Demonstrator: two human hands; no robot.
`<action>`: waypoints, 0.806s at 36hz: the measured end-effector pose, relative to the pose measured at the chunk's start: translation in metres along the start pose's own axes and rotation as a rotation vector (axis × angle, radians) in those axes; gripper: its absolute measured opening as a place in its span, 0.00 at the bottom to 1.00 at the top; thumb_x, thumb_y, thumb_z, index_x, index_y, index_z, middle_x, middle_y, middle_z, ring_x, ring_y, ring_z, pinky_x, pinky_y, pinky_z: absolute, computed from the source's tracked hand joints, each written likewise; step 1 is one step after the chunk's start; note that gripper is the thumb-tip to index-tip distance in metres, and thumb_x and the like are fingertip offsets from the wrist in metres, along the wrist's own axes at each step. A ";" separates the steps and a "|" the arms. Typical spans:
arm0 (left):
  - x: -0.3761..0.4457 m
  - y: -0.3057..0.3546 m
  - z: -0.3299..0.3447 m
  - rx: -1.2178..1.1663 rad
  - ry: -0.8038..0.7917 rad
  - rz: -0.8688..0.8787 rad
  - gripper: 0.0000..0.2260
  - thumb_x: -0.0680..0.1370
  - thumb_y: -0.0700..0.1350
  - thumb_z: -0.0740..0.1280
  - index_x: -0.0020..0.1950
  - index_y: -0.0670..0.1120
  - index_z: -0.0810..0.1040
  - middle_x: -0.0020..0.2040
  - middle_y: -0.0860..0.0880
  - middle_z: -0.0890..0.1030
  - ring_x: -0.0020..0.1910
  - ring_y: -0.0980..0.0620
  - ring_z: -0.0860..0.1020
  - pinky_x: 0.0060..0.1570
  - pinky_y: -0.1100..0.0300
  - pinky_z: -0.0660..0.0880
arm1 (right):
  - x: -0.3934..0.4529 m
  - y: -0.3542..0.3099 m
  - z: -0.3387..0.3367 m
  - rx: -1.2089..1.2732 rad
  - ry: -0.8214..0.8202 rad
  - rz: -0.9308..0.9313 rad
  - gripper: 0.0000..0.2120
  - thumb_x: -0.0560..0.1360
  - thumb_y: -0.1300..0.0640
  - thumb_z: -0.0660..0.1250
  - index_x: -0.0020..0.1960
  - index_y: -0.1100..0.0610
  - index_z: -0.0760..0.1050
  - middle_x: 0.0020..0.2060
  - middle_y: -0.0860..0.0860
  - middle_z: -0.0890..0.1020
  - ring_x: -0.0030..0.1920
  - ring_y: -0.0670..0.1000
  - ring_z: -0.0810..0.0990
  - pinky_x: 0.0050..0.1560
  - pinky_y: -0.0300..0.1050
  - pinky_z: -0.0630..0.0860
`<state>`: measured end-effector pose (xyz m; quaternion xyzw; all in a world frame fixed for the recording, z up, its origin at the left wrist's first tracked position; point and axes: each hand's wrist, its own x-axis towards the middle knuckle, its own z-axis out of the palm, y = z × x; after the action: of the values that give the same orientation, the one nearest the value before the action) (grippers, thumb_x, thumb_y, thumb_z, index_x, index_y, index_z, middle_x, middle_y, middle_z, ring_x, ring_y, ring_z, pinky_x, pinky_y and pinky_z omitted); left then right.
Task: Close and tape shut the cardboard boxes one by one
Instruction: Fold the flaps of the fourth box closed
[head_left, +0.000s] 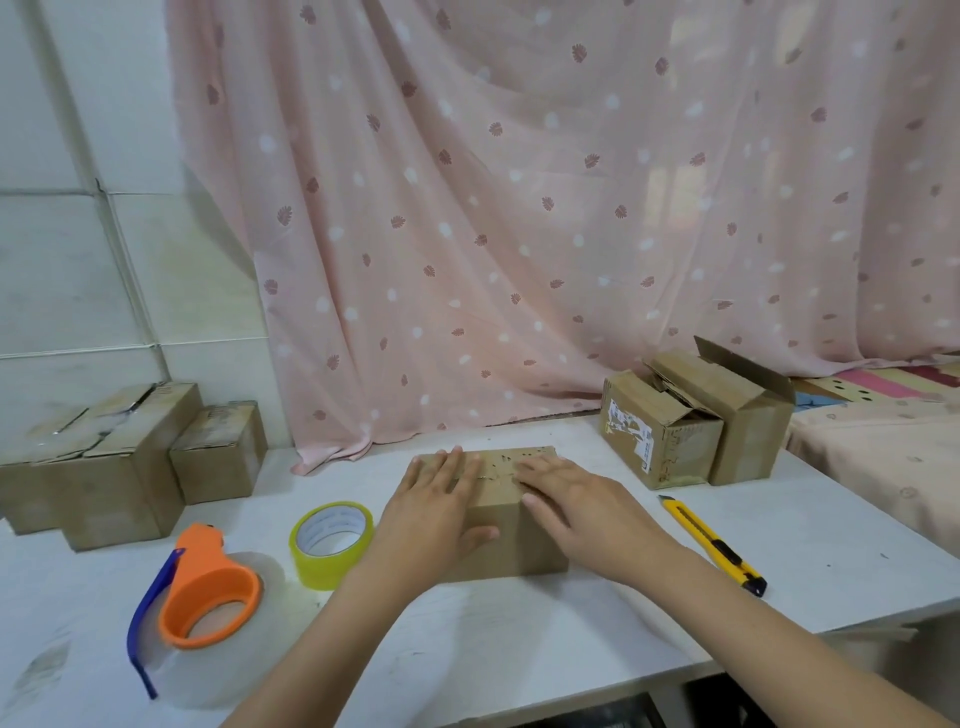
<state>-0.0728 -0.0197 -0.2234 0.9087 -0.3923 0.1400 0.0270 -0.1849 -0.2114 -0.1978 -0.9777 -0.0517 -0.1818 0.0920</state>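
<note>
Now, nearest on the white table (519, 639): clear tape roll in an orange dispenser (208, 592), front left, w/ a yellow tape roll (331, 543) just behind it, both left of the centre cardboard box (511, 540). Left hand (434, 512) and right hand (576, 506) pressed flat on that box's top, fingers straight and slightly apart, pointing away, thumbs hooked over the near edge; flaps down under the palms. Long axis left-to-right, flap seam apparently along it between the fingertips (part hidden). Tape lies left, so left hand nearer; prob. next to fetch it while right holds flaps down. Yellow utility knife (711, 545) right of the box, near the right wrist. Farther right, two boxes: nearer one (660, 431) w/ flaps ajar, contents not visible; rear one (748, 410) w/ one flap up. Far left, three cardboard boxes (104, 467) closed, the tops glossy, prob. taped.
</note>
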 end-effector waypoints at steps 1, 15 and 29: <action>-0.001 0.001 -0.002 0.001 -0.008 0.015 0.45 0.70 0.72 0.43 0.79 0.45 0.62 0.78 0.41 0.62 0.77 0.42 0.64 0.76 0.47 0.54 | 0.002 0.000 -0.001 -0.006 -0.012 -0.010 0.20 0.84 0.44 0.54 0.74 0.47 0.67 0.75 0.43 0.67 0.77 0.46 0.61 0.70 0.48 0.69; -0.007 -0.007 -0.010 0.043 -0.076 0.126 0.35 0.72 0.69 0.53 0.64 0.46 0.81 0.64 0.46 0.81 0.62 0.50 0.81 0.59 0.50 0.77 | 0.004 0.003 0.019 -0.027 -0.046 -0.170 0.28 0.83 0.38 0.49 0.79 0.48 0.63 0.78 0.47 0.63 0.79 0.47 0.57 0.78 0.39 0.45; -0.004 -0.008 -0.006 -0.054 -0.018 0.106 0.48 0.66 0.73 0.40 0.82 0.49 0.52 0.82 0.48 0.52 0.80 0.49 0.52 0.74 0.58 0.37 | 0.001 0.014 0.023 0.107 0.014 -0.120 0.29 0.79 0.31 0.50 0.72 0.44 0.73 0.74 0.44 0.70 0.76 0.42 0.63 0.76 0.38 0.56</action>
<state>-0.0707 -0.0106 -0.2179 0.8868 -0.4438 0.1223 0.0407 -0.1743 -0.2208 -0.2215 -0.9652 -0.1194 -0.1906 0.1332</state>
